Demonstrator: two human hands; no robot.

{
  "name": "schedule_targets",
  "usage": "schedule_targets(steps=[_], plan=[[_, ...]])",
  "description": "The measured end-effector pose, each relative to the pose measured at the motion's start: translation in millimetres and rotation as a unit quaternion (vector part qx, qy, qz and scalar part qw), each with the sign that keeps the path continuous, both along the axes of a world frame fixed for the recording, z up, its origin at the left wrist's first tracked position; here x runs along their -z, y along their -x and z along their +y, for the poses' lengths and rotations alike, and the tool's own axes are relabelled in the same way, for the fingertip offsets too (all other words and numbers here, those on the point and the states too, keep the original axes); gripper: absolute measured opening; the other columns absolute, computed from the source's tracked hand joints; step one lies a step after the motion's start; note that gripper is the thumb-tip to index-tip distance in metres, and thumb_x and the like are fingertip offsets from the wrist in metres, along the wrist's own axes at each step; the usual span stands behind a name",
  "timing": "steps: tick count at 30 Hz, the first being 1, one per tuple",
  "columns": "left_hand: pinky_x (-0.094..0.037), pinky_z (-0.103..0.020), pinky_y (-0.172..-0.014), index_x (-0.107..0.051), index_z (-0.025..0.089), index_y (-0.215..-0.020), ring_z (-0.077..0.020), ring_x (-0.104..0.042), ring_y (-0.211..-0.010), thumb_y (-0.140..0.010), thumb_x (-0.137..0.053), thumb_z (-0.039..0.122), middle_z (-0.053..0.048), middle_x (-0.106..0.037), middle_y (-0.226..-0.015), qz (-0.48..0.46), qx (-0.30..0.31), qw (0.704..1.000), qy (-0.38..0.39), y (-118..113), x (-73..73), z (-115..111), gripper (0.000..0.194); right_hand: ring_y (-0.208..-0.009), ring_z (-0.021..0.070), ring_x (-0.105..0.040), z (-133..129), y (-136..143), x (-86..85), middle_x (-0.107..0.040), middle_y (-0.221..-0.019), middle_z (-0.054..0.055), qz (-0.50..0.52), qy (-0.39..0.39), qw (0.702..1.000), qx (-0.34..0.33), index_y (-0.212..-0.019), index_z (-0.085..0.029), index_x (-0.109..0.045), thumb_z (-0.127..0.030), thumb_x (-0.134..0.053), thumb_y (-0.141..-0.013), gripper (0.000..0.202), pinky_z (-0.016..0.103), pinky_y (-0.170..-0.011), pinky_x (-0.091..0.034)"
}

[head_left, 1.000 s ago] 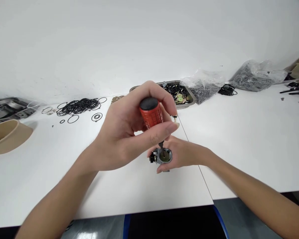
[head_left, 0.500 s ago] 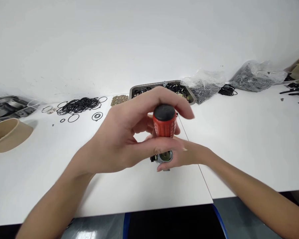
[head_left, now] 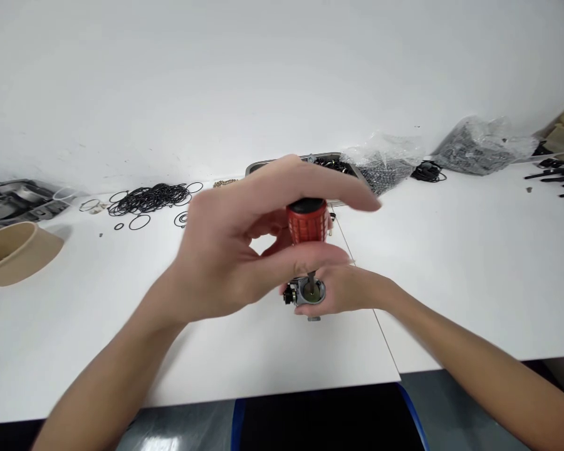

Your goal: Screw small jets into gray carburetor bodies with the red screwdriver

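My left hand (head_left: 230, 250) is closed around the red handle of a screwdriver (head_left: 307, 225). Its thumb lies on the near side and a finger arches over the black end cap. The screwdriver stands upright, its shaft reaching down into the round bore of a small grey metal carburetor (head_left: 318, 299). A brass-coloured disc shows inside that bore, with the tip at or close to it. From the right, my right hand (head_left: 348, 288) grips the carburetor low over the table; most of its fingers are hidden behind the part and my left hand.
Black O-rings (head_left: 150, 199) lie in a heap at left, beside a beige bin (head_left: 37, 250). A metal tray (head_left: 357, 172) of small parts stands at the back, partly covered by my left hand. Plastic bags (head_left: 484, 147) and black rods (head_left: 557, 172) lie right.
My left hand has shifted slightly and its upper finger has stretched further out over the cap. The screwdriver handle sits a little differently, and its shaft is now visible in the bore.
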State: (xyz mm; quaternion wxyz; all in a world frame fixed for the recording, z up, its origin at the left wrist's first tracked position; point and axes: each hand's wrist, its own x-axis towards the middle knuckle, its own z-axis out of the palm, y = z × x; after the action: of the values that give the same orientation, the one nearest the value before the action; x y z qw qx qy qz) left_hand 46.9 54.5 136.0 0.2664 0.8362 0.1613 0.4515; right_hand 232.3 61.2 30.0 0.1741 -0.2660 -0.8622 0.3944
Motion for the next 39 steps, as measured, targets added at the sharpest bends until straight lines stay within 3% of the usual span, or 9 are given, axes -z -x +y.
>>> schedule_targets(steps=[5,10,14,18,23,27,29,34,39], plan=[[-0.058,-0.033,-0.055,-0.071,0.028,-0.113,-0.0231,-0.068,-0.075,-0.078,-0.071,0.014,-0.006,-0.069,-0.084,0.043,0.064,0.996,0.055,5.3,-11.9,-1.1,0.038,-0.115,0.0257,-0.053,-0.3,0.1,0.4,-0.058,-0.118,0.005,0.006,0.006,1.0,-0.005,-0.106,-0.026,-0.067,-0.024,-0.072,-0.077,0.029,0.041,-0.097,-0.048],[-0.056,-0.032,-0.051,-0.068,0.031,-0.111,-0.0253,-0.067,-0.082,-0.082,-0.069,0.034,-0.006,-0.067,-0.084,-0.043,-0.012,0.996,0.082,1.4,-8.4,-9.5,0.029,-0.119,0.0261,-0.049,0.3,0.5,2.5,-0.055,-0.126,0.005,0.033,-0.018,0.999,-0.009,-0.101,-0.025,-0.067,-0.022,-0.073,-0.076,0.027,0.042,-0.1,-0.045],[-0.055,-0.032,-0.049,-0.066,0.027,-0.113,-0.0244,-0.066,-0.08,-0.085,-0.065,0.042,-0.008,-0.065,-0.083,-0.063,-0.02,0.994,0.089,-3.3,-3.5,-12.8,0.031,-0.121,0.0264,-0.047,0.7,0.2,1.5,-0.055,-0.125,0.004,0.016,0.0,1.0,-0.014,-0.101,-0.026,-0.066,-0.025,-0.071,-0.078,0.024,0.041,-0.099,-0.046],[-0.054,-0.03,-0.048,-0.069,0.022,-0.107,-0.0222,-0.066,-0.077,-0.086,-0.066,0.031,-0.008,-0.065,-0.083,-0.045,0.006,0.993,0.105,-0.2,-10.0,-8.2,0.023,-0.121,0.0245,-0.046,1.5,0.1,3.3,-0.056,-0.121,0.004,0.019,-0.017,0.999,-0.023,-0.104,-0.026,-0.065,-0.025,-0.072,-0.079,0.026,0.04,-0.102,-0.043],[-0.055,-0.028,-0.051,-0.074,0.016,-0.099,-0.0205,-0.066,-0.079,-0.081,-0.065,0.006,-0.01,-0.069,-0.087,0.041,0.097,0.991,0.083,9.6,-15.4,4.3,0.022,-0.119,0.0243,-0.048,1.4,0.3,4.1,-0.056,-0.123,0.004,0.024,-0.003,0.999,-0.022,-0.104,-0.026,-0.066,-0.023,-0.072,-0.078,0.027,0.04,-0.1,-0.044],[-0.055,-0.025,-0.05,-0.069,0.014,-0.117,-0.0173,-0.066,-0.077,-0.08,-0.065,0.002,-0.009,-0.069,-0.093,0.011,0.078,0.994,0.076,12.3,-11.6,6.0,0.039,-0.116,0.0234,-0.05,1.2,0.8,2.1,-0.055,-0.123,0.005,0.019,-0.003,1.0,-0.019,-0.105,-0.025,-0.066,-0.023,-0.072,-0.078,0.028,0.039,-0.097,-0.047],[-0.055,-0.025,-0.049,-0.065,0.01,-0.122,-0.0161,-0.065,-0.074,-0.083,-0.059,0.0,-0.01,-0.068,-0.096,0.019,0.101,0.99,0.097,12.7,-12.2,4.0,0.04,-0.117,0.0235,-0.05,1.4,0.9,1.7,-0.055,-0.122,0.005,0.023,-0.012,0.999,-0.023,-0.106,-0.024,-0.066,-0.024,-0.072,-0.078,0.029,0.038,-0.098,-0.047],[-0.058,-0.028,-0.052,-0.069,0.014,-0.105,-0.0217,-0.067,-0.084,-0.086,-0.058,0.007,-0.008,-0.067,-0.093,0.061,0.114,0.984,0.125,12.5,-15.6,0.8,0.023,-0.121,0.0251,-0.049,0.2,0.1,2.5,-0.057,-0.124,0.004,0.038,-0.014,0.999,-0.01,-0.103,-0.025,-0.067,-0.024,-0.073,-0.077,0.027,0.039,-0.1,-0.047],[-0.056,-0.024,-0.049,-0.067,0.009,-0.116,-0.0211,-0.067,-0.083,-0.077,-0.063,-0.004,-0.011,-0.068,-0.095,-0.002,0.113,0.99,0.083,10.7,-10.4,1.0,0.041,-0.119,0.0252,-0.052,-0.3,-0.6,3.7,-0.058,-0.124,0.004,0.036,0.011,0.999,-0.008,-0.107,-0.026,-0.067,-0.024,-0.072,-0.078,0.03,0.042,-0.101,-0.047]])
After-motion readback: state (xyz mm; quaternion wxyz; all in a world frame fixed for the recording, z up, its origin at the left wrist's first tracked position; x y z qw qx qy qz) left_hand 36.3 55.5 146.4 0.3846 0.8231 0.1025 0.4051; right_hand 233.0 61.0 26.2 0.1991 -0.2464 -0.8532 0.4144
